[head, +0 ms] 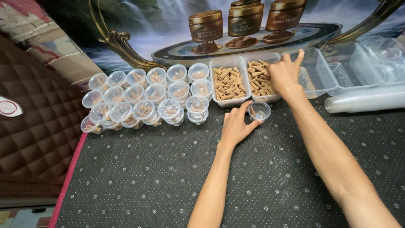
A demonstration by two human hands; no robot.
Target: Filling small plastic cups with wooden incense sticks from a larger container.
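Note:
My left hand (235, 125) rests flat on the dark dotted mat, thumb and forefinger cupped around a small clear plastic cup (259, 111) that holds one or two tan sticks. My right hand (286, 72) reaches into a clear tray (274, 98) filled with short tan cone-shaped sticks (258, 79), fingers bent down among them; whether it grips any is hidden. A second tray (228, 101) of the same sticks sits just left of it.
Several lidded clear cups (145, 98) with sticks inside stand stacked at the left. Empty clear trays (333, 71), loose lids (390, 63) and a sleeve of stacked cups (365, 99) lie at the right. A printed poster backs the mat; a brown quilted surface borders the left.

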